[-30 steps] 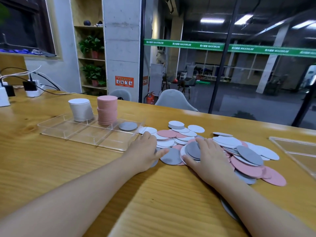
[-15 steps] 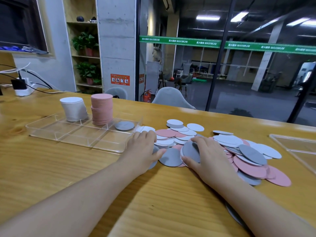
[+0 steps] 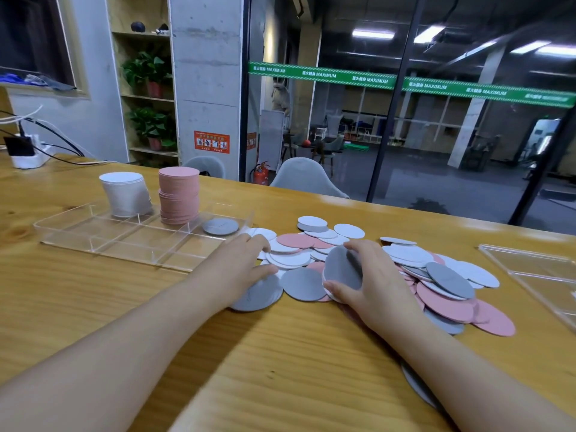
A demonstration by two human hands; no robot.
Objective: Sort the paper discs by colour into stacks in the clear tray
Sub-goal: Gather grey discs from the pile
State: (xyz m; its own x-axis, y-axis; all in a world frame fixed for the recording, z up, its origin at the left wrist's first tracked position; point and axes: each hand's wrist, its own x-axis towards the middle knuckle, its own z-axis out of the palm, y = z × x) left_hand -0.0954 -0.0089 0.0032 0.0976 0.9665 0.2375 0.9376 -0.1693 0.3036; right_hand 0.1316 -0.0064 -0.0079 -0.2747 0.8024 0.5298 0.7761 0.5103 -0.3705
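The right fingers (image 3: 355, 247) were curled over the far edge of a grey disc (image 3: 343, 269), with the thumb under its near edge, so the right hand (image 3: 377, 282) held the disc tilted up off the pile. The left fingers (image 3: 260, 244) lay loosely spread over white discs at the pile's left end, while the left hand (image 3: 240, 266) rested partly on another grey disc (image 3: 258, 294) flat on the table (image 3: 156, 322); whether it gripped anything could not be told.

Around both hands the loose pile (image 3: 405, 269) of white, pink and grey discs was spread across the table, plainly far from sorted. To the left stood the clear tray (image 3: 93, 241), holding 3 groups in its far compartments: a tall white stack (image 3: 126, 194), a tall pink stack (image 3: 179, 194) and 1 grey disc lying alone (image 3: 220, 226).

The step in hand looked like gathering grey discs, the colour barely begun. The next move would call for carrying the lifted disc left over the tray wall and laying it squarely on the lone grey one, without brushing the pink stack just beside it
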